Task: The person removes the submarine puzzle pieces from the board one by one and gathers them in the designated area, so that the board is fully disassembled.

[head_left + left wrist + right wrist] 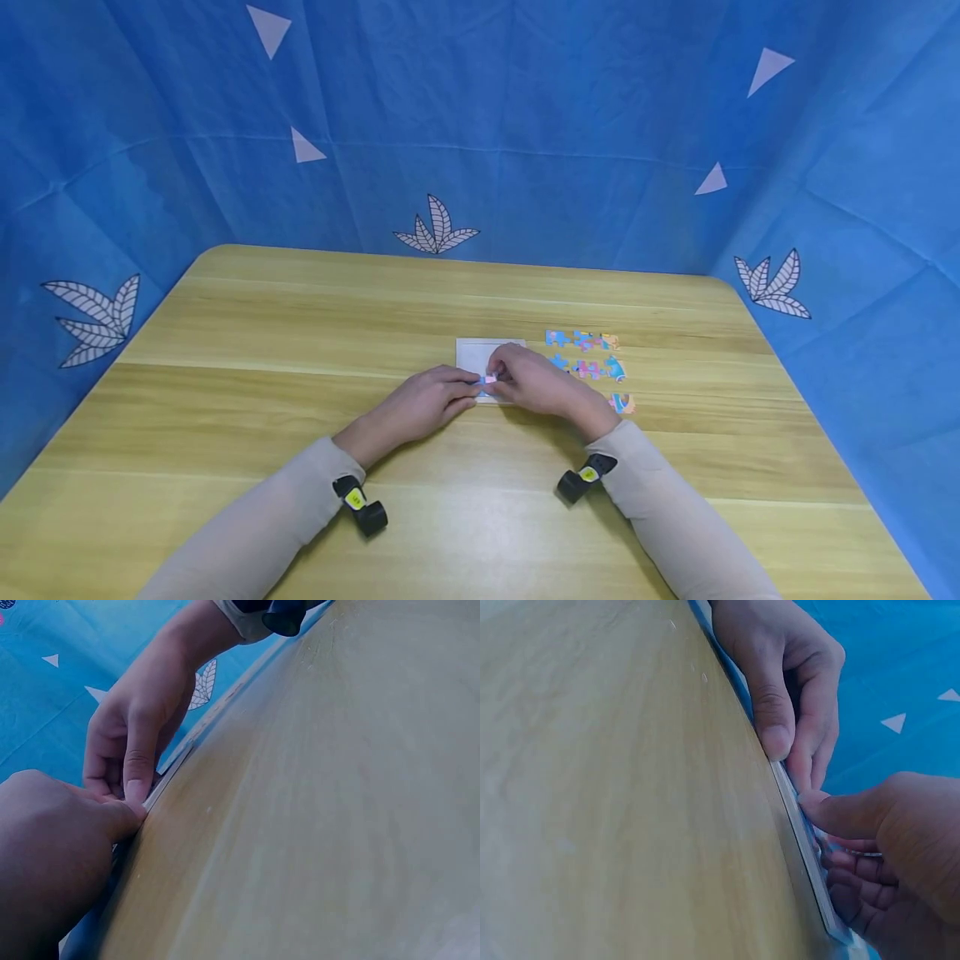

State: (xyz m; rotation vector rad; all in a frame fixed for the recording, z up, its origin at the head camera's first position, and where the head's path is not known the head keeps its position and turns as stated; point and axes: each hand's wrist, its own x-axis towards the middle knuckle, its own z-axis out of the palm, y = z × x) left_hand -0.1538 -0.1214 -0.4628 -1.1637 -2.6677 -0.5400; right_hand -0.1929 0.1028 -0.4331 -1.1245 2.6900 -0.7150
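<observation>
A small white puzzle tray (471, 354) lies on the table, with blue and pink puzzle pieces (488, 379) low inside it, partly covered by fingers. My left hand (422, 405) rests at the tray's left side, its fairly straight fingers reaching over the edge to the pieces and its thumb near the front corner. From the right, my right hand (542, 383) bends over the tray and pinches a puzzle piece between thumb and fingers, mostly hidden. In the right wrist view the left thumb (775, 739) touches the tray rim (810, 862), and both hands' fingertips nearly meet.
Several loose puzzle pieces (592, 368) lie in rows right of the tray, some behind the right wrist. The wooden table (300, 333) is bordered by a blue patterned curtain (495, 100). Each wrist wears a black strap-on camera (367, 514).
</observation>
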